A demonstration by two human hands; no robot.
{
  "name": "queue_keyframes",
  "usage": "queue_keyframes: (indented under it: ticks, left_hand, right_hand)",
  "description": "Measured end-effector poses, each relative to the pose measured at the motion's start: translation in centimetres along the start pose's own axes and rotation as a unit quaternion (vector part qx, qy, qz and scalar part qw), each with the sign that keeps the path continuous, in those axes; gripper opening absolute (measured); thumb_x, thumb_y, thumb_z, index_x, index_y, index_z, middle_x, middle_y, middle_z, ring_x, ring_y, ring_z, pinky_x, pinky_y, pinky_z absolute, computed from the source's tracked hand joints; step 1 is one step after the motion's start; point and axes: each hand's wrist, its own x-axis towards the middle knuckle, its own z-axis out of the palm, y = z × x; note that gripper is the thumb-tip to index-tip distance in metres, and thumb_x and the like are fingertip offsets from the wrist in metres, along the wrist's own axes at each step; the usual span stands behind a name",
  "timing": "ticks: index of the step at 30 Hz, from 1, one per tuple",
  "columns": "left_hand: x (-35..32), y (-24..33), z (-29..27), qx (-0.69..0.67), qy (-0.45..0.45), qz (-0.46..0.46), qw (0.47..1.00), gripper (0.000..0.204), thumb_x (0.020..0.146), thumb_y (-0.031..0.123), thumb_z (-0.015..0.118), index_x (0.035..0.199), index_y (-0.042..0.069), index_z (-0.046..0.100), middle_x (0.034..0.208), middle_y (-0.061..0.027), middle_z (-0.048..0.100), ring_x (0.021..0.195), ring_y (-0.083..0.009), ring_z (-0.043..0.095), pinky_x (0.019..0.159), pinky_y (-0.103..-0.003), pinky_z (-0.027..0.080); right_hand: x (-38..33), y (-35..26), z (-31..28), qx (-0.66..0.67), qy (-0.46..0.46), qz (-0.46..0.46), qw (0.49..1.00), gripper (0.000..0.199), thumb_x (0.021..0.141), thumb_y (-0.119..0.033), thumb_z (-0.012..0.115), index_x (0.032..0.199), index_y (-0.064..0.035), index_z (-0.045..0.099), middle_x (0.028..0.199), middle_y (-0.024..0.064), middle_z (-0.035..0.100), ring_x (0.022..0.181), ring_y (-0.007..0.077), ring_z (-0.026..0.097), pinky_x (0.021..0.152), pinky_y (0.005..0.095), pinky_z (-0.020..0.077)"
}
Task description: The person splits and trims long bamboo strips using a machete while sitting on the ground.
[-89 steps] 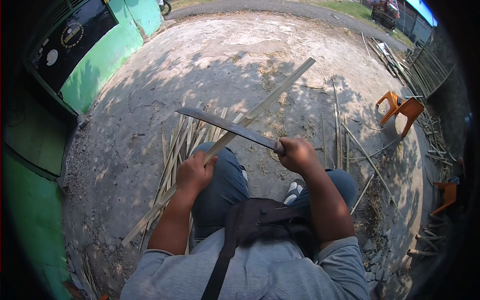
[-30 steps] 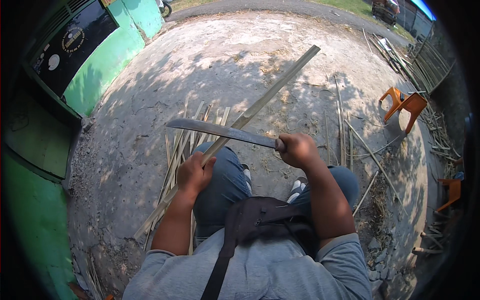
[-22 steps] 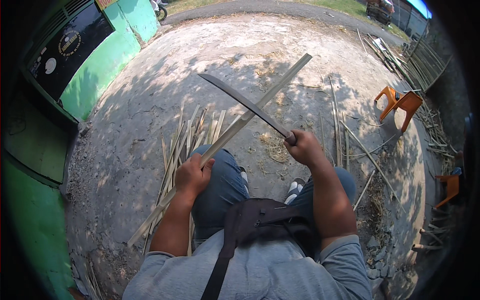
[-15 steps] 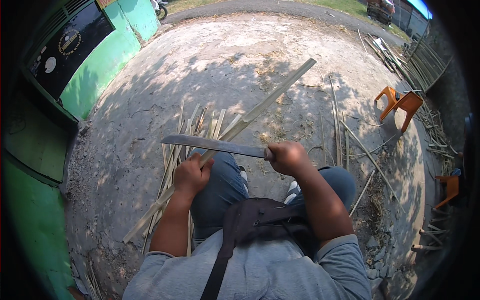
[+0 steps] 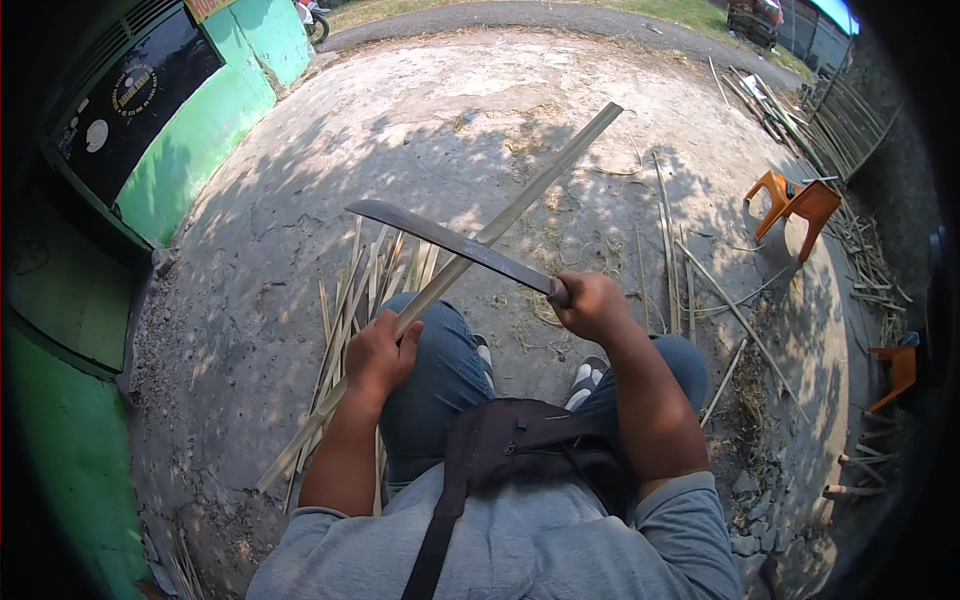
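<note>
Dusty concrete yard, left hand (image 5: 380, 355) fisted on long bamboo slat (image 5: 520, 205), right hand (image 5: 592, 305) gripping machete (image 5: 450, 240) (curved steel blade).

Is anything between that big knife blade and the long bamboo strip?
Nothing visible. The blade, in the right hand, crosses the bamboo strip held by the left hand. Whether they touch, I cannot tell.

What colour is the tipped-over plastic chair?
Orange: the tipped-over plastic chair, clearest in the head view, upper right.
</note>
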Motion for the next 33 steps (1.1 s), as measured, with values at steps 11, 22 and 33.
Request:
queue_keyframes:
  ticks: [11, 22, 33]
  left_hand:
    - [-0.1, -0.7, 0.5, -0.053, 0.051, 0.040, 0.996, 0.049, 0.102, 0.056, 0.064, 0.093, 0.008, 0.064, 0.081, -0.0230, 0.070, 0.081, -0.0489, 0.071, 0.070, -0.058, 0.054]
    - [0.1, -1.0, 0.7, -0.018, 0.061, 0.079, 0.995, 0.051, 0.101, 0.056, 0.066, 0.088, 0.008, 0.059, 0.076, -0.0202, 0.068, 0.072, -0.0476, 0.069, 0.065, -0.058, 0.053]
    - [0.3, -0.8, 0.6, -0.062, 0.071, 0.052, 0.994, 0.048, 0.100, 0.051, 0.069, 0.086, 0.006, 0.060, 0.076, -0.0233, 0.067, 0.073, -0.0491, 0.069, 0.065, -0.058, 0.053]
  right_hand:
    - [1.2, 2.5, -1.6, -0.013, 0.062, 0.038, 0.997, 0.021, 0.094, -0.030, 0.072, 0.087, -0.0105, 0.070, 0.078, 0.0213, 0.069, 0.077, 0.0458, 0.069, 0.067, 0.0558, 0.0541]
    - [0.0, -1.4, 0.7, -0.080, -0.025, -0.093, 0.992, 0.009, 0.084, -0.023, 0.074, 0.083, -0.0161, 0.068, 0.073, 0.0132, 0.069, 0.073, 0.0395, 0.072, 0.065, 0.0517, 0.0567]
    - [1.1, 2.8, -2.5, 0.088, 0.058, 0.074, 0.992, 0.021, 0.093, -0.029, 0.076, 0.086, -0.0095, 0.069, 0.080, 0.0209, 0.070, 0.077, 0.0449, 0.069, 0.066, 0.0545, 0.0517]
